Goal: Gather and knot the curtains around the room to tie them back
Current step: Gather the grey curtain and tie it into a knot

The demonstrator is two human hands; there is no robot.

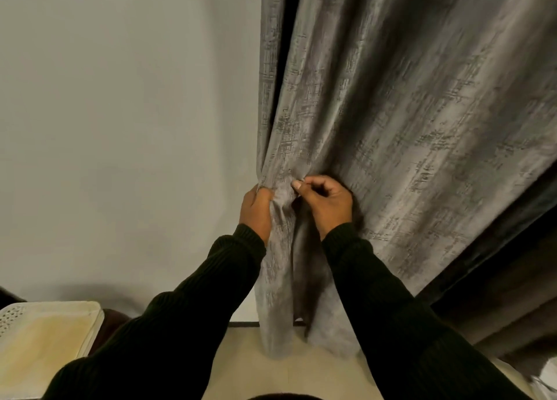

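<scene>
Head view looks down along two arms in dark ribbed sleeves [193, 303] toward a grey curtain [407, 113] with a brushed, cross-hatched pattern that hangs against a pale wall [120, 128]. The curtain fills the right half of the picture, and its left edge falls in folds down to the light floor [289, 372], where the hem bunches against the dark strip at the base of the wall. The left hand [256, 209] has its fingers curled into the left edge of the fabric, gripping a gathered fold at about mid-height of the picture. The right hand [327, 200] sits just beside it, to the right, with its fingers bent and the thumb and forefinger pinching a small ridge of the same cloth; the two hands are close, with a narrow band of curtain bunched between them. Below the hands the fabric narrows into a loose column with a deep shadowed pleat in the middle. At the far right a darker drape [512, 279] hangs behind the grey one. In the lower left corner stands a cream plastic basket [45, 333] with a perforated rim.
</scene>
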